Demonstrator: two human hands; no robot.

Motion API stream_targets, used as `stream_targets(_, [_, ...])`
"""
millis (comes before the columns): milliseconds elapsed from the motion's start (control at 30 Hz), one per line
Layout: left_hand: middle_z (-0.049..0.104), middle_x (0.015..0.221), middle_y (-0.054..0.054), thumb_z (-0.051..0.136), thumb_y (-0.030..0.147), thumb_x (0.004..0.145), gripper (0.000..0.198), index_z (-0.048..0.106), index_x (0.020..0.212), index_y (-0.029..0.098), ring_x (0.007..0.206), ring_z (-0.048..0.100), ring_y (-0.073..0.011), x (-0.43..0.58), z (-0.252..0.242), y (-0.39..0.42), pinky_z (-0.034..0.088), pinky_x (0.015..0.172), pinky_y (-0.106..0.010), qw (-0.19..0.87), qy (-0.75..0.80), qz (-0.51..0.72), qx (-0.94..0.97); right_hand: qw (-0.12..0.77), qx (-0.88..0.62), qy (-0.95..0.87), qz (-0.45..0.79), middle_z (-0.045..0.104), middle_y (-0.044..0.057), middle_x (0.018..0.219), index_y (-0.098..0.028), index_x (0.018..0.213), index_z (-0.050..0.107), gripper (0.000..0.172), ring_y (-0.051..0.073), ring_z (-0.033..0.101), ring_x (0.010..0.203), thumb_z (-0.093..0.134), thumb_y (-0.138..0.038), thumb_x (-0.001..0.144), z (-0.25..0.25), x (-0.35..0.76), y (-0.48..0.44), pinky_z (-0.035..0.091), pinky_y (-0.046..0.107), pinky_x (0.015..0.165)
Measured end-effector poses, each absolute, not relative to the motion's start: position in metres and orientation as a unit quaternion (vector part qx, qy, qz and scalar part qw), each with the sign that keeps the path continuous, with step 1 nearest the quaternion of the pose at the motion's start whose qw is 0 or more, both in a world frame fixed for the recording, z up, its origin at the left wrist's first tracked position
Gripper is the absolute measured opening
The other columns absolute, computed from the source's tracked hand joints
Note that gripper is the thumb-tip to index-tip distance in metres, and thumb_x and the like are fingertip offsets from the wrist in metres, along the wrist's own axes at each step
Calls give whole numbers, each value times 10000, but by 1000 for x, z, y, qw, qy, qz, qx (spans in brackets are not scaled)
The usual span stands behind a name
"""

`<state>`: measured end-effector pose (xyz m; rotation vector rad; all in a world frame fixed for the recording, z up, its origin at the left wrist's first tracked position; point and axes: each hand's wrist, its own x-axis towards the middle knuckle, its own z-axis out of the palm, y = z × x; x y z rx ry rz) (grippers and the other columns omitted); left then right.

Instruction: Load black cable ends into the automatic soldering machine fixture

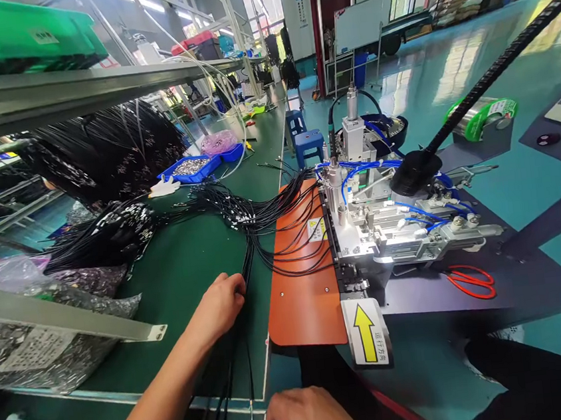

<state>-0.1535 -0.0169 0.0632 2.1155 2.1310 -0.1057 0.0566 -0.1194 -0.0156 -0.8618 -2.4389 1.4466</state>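
My left hand [224, 301] is closed round a few thin black cables [248, 257] over the green tabletop [193, 259]. Their lower ends hang past the table's near edge. At the bottom of the view, by the table corner, my right hand [310, 417] has its fingers curled; whatever is in them is hidden. Beyond my left hand lies a bundle of black cables with pale metal ends [241, 217]. Several cables from it run across the orange plate [303, 308] to the clamp edge of a metal machine [362, 228].
A yellow-arrow sign [368, 331] hangs at the machine's front corner. Red-handled scissors [471, 282] lie on its dark base. On the left are a bag of metal parts [73, 338], a grey bracket [71, 312] and a blue tray [191, 169]. A shelf [146, 77] runs above.
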Motion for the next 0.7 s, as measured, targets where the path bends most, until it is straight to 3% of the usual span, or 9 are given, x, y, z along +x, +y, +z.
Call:
stream_targets(133, [546, 905, -78, 432, 154, 813, 143, 572, 830, 172, 804, 580, -191, -152, 57, -24, 446, 771, -292, 78, 706, -42, 702, 114, -282, -825, 477, 751, 51, 919, -194, 938, 712, 174, 196, 697, 817, 619, -306, 844, -12, 60, -120, 443, 218, 647])
stream_targets(233, [562, 958, -123, 496, 277, 840, 156, 587, 846, 151, 882, 586, -245, -144, 55, -28, 449, 824, -356, 56, 723, -63, 686, 121, -284, -825, 474, 748, 45, 897, -190, 915, 707, 144, 181, 687, 795, 620, -263, 825, -17, 61, -121, 441, 210, 651])
stream_targets(300, [591, 968, -142, 523, 266, 815, 135, 594, 813, 151, 944, 589, -283, -140, 57, -29, 444, 839, -386, 59, 744, -79, 661, 134, -289, -820, 476, 743, 34, 878, -197, 897, 701, 125, 171, 678, 778, 610, -247, 825, -20, 62, -121, 439, 207, 651])
stream_targets(367, [629, 889, -131, 526, 235, 783, 104, 586, 744, 161, 898, 612, -281, -138, 62, -27, 458, 774, -367, 92, 757, -85, 641, 153, -298, -810, 481, 736, 26, 865, -202, 879, 694, 111, 166, 671, 770, 605, -232, 819, -19, 66, -119, 440, 208, 653])
stream_targets(500, [633, 657, -54, 445, 262, 816, 184, 544, 686, 178, 615, 602, -178, -137, 78, -21, 424, 553, -256, 179, 746, -66, 639, 208, -325, -762, 520, 707, 12, 820, -212, 895, 679, 114, 159, 656, 744, 590, -216, 824, -8, 79, -113, 461, 221, 654])
stream_targets(567, [619, 618, -11, 375, 280, 858, 185, 519, 791, 184, 461, 507, -119, -133, 85, -18, 345, 437, -212, 261, 743, 9, 617, 256, -337, -719, 552, 701, 9, 850, -233, 1077, 650, 265, 153, 655, 744, 561, -169, 835, -2, 85, -110, 484, 235, 668])
stream_targets(633, [606, 631, 20, 378, 324, 878, 164, 471, 918, 194, 372, 396, -82, -124, 89, -18, 252, 364, -188, 377, 722, 139, 564, 311, -328, -673, 585, 699, 13, 958, -279, 1328, 513, 541, 138, 664, 751, 535, -92, 820, 3, 90, -108, 510, 252, 694])
stream_targets(700, [622, 721, 10, 448, 373, 873, 212, 454, 985, 193, 374, 383, -61, -111, 90, -19, 238, 350, -174, 482, 664, 245, 516, 355, -307, -628, 621, 673, 28, 1093, -328, 1456, 356, 752, 127, 678, 773, 542, -40, 786, 7, 93, -106, 531, 269, 718])
